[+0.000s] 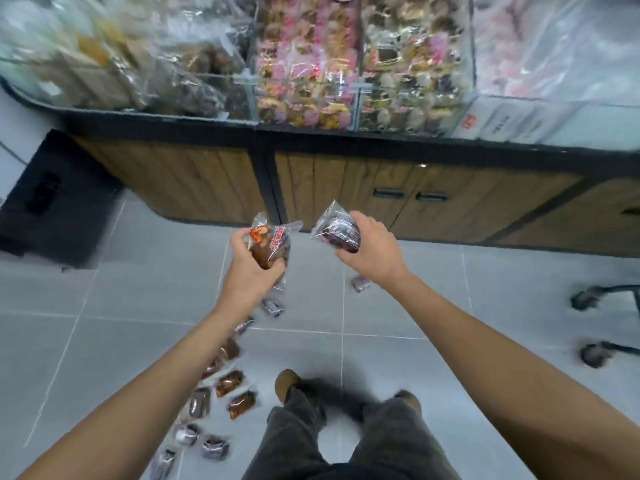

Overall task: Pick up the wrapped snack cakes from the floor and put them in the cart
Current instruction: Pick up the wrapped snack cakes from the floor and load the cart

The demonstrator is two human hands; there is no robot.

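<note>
My left hand (251, 271) is shut on a brown wrapped snack cake (269, 244) with a red and orange label, held above the floor. A dark purple wrapped snack cake (337, 230) sits in my right hand (369, 247), at about the same height. Several more wrapped cakes (228, 384) lie scattered on the grey tiles below my left forearm, some brown, some purple. One small purple cake (361, 284) lies on the floor under my right wrist. Of the cart, only two black wheels (588, 299) show at the right edge.
A display counter with wooden cabinet doors (346, 188) and clear bins of packaged snacks (304, 64) stands ahead. A black mat or box (52, 199) lies at the left. My feet and legs (329, 410) are at the bottom centre on grey floor tiles.
</note>
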